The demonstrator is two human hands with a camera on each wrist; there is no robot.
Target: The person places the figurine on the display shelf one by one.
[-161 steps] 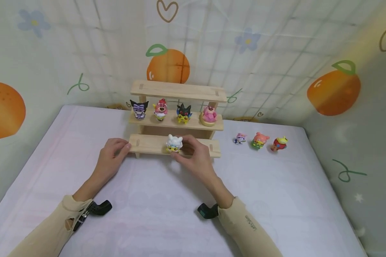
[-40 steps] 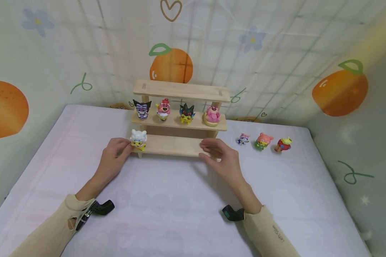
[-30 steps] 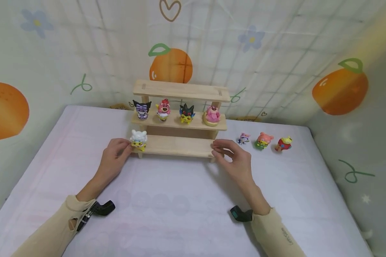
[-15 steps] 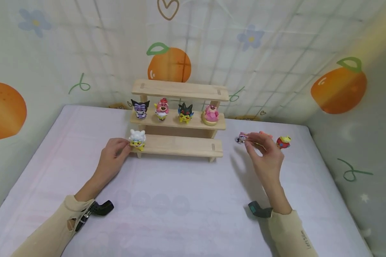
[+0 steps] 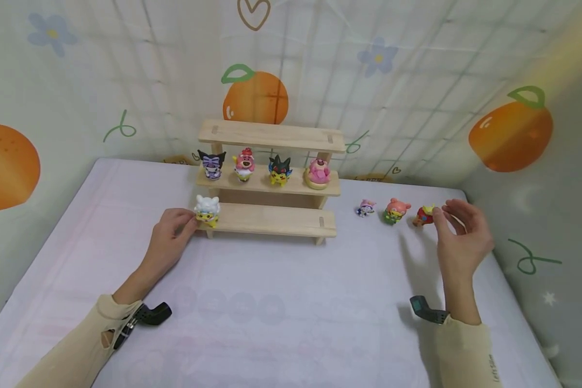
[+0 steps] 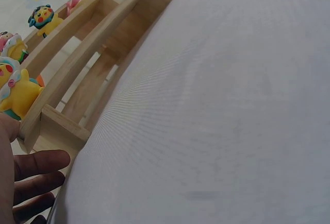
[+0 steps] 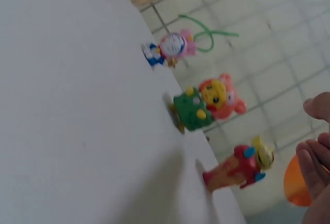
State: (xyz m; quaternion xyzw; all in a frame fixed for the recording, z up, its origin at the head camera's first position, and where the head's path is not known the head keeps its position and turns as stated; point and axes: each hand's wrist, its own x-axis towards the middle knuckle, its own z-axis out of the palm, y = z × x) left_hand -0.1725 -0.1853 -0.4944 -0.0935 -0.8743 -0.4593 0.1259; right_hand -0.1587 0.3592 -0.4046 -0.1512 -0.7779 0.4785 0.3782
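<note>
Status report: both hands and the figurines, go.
Left hand resting at white-hooded figurine, shelf end. Right hand open, nearing red figurine. Nothing between them.

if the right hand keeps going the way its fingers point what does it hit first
Most likely the red figurine. The right hand is open, its fingertips aimed left at it and already close beside it, though contact can't be told. Beyond it stands the pink-and-green figurine.

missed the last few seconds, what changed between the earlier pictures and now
The white-capped figure went from the middle of the wooden shelf's bottom step to its left end. The right hand let go of it, crossed right and now hangs open by the red figure. The left hand stayed at the shelf's left end; the other figures stayed put.
</note>
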